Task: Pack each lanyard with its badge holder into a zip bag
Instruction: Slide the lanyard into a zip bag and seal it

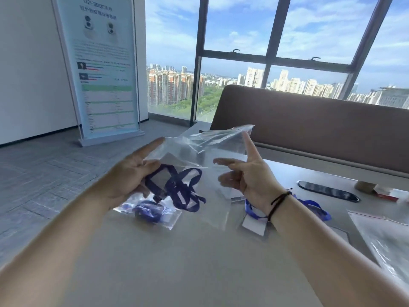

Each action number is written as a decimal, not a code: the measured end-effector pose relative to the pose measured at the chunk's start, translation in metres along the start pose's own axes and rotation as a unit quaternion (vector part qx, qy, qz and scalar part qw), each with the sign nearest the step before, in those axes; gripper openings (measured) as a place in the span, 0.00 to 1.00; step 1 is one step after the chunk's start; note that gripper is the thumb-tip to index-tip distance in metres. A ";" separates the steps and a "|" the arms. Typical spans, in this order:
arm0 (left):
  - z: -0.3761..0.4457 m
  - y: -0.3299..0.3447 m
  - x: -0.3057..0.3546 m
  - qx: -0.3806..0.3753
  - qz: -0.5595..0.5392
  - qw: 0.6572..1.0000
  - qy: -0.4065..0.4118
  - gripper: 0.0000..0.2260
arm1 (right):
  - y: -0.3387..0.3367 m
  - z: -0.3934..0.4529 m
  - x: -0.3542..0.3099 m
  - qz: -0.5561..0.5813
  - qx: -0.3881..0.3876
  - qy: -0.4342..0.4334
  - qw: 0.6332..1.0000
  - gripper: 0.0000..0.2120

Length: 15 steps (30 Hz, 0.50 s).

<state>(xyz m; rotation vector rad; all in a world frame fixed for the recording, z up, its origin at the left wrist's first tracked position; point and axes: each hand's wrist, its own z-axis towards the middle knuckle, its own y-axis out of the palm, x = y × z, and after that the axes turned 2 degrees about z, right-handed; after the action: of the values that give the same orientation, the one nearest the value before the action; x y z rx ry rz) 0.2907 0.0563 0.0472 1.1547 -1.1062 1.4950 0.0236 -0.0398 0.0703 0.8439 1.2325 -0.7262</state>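
A grey table (177, 262) is seen nearest, with a stack of empty bags (385, 238) at its right edge. A packed zip bag (150, 210) with a blue lanyard inside lies flat below the left hand (126, 176), and a loose lanyard with badge holder (254, 220) lies under the right wrist. The two hands are held apart above the table. A dark blue lanyard (177, 187) and its badge holder are gripped by the left hand's curled fingers, just below the mouth of a clear zip bag (199, 147). The right hand (247, 176) is spread, forefinger raised against the bag; whether the bag is pinched cannot be told. Beyond, a brown bench back (309, 120) and a window (276, 58) are seen.
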 end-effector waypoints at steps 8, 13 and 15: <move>0.026 -0.055 -0.064 0.171 0.197 0.964 -0.048 0.17 | 0.053 0.075 0.079 -0.024 0.072 0.121 0.990 0.44; 0.032 -0.069 -0.103 0.191 0.335 0.919 -0.085 0.20 | 0.063 0.092 0.120 -0.156 0.118 0.109 0.975 0.38; 0.034 -0.069 -0.106 0.214 0.364 0.905 -0.060 0.22 | 0.062 0.091 0.125 -0.259 0.130 0.079 0.954 0.36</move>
<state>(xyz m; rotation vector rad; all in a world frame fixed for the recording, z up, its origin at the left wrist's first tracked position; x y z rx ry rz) 0.3786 0.0208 -0.0436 1.1900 -1.4308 2.3631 0.1452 -0.0892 -0.0318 0.8083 1.5475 -1.2861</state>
